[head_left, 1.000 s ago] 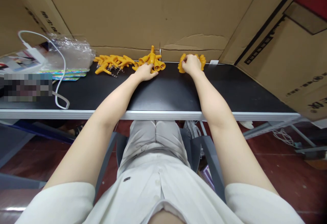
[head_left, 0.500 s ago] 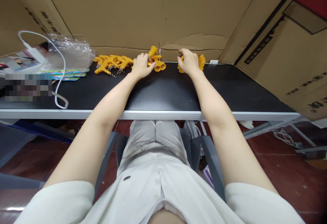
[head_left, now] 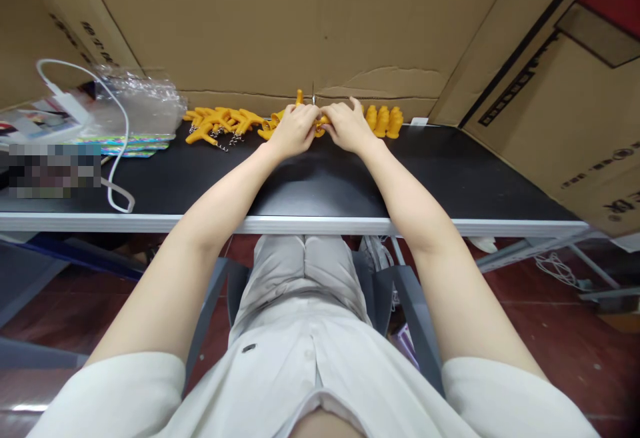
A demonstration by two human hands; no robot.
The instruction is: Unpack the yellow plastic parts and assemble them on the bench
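My left hand (head_left: 296,131) and my right hand (head_left: 349,127) meet at the middle of the table's far side. Both have fingers curled onto a small yellow plastic piece (head_left: 321,129), mostly hidden by them. Just right of my right hand, several yellow ribbed plastic sleeves (head_left: 383,122) stand upright in close rows. Loose yellow sleeves (head_left: 267,130) lie behind and left of my left hand, one poking up beyond the fingers. Farther left is a heap of yellow-handled corkscrews (head_left: 215,121) with bare metal spirals.
A cardboard wall (head_left: 250,31) rises along the back of the black table (head_left: 320,188). Clear plastic bags (head_left: 135,101), colourful packets (head_left: 145,147) and a looped white cable (head_left: 125,125) lie at the left. A white slip (head_left: 419,121) rests at the back right.
My right hand has moved left from the upright sleeves, uncovering them. My left hand has shifted right, and both hands are now together on a yellow piece.
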